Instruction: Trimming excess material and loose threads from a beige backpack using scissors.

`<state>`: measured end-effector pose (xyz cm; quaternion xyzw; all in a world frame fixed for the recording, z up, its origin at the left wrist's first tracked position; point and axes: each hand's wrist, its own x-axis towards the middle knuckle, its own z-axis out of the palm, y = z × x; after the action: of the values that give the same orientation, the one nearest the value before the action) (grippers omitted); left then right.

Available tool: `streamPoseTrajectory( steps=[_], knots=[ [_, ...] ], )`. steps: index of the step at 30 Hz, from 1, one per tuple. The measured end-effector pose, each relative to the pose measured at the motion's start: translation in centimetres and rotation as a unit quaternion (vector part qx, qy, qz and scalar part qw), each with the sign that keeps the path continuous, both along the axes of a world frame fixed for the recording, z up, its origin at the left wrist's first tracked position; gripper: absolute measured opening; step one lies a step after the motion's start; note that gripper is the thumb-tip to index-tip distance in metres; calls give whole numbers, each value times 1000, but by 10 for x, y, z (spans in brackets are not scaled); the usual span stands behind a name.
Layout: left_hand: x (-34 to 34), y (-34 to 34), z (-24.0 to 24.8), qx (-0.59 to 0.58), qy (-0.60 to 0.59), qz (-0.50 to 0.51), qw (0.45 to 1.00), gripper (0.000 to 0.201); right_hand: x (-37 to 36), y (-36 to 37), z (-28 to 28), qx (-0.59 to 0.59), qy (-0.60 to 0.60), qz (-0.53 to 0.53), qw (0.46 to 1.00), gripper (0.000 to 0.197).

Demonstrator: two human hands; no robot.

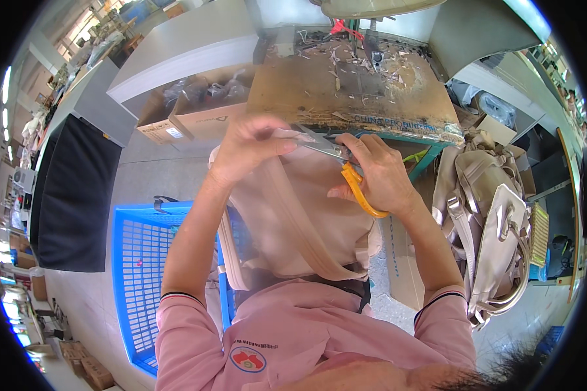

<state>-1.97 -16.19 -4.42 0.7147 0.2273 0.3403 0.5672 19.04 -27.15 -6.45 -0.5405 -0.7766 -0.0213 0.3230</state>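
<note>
My right hand [379, 171] is closed around a pair of scissors [351, 182] with orange handles. Its metal blades point left, toward my other hand. Fingers pinched, my left hand [257, 144] grips a small pale piece of material [300, 135] right by the blade tips. Whether that piece is part of the bag is hard to make out. Below both hands a beige bag [267, 215] rests on my lap, its wide strap [300, 225] curving down across the front. The bag's upper edge is partly hidden behind my hands.
Ahead stands a worn worktable [306, 85] strewn with scraps. A blue plastic basket [127, 260] is at my left, and several beige bags [482, 208] are piled at my right. Cardboard boxes [202, 112] sit beyond, left of the table.
</note>
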Motion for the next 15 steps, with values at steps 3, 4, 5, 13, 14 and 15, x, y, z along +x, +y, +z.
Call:
streamPoseTrajectory(
  steps=[3,4,5,13,14,15],
  knots=[
    [-1,1,-5,13,5,-6,1000,16,1,-2,2,-12,-3,5,1000,70],
    [-1,1,-6,20,-2,-9,1000,16,1,-3,1,-9,1,17,1000,70],
    [-1,2,-7,28,-10,-10,1000,15,0,-3,1,-10,11,17,1000,69],
    [-4,2,-12,28,-24,0,999,15,-4,2,-15,-13,25,13,1000,59],
    [-4,2,-13,27,-25,5,999,15,-5,2,-17,-19,42,20,999,55],
    [-5,2,-13,27,-26,5,999,15,-6,2,-19,-30,60,17,998,52]
  ],
)
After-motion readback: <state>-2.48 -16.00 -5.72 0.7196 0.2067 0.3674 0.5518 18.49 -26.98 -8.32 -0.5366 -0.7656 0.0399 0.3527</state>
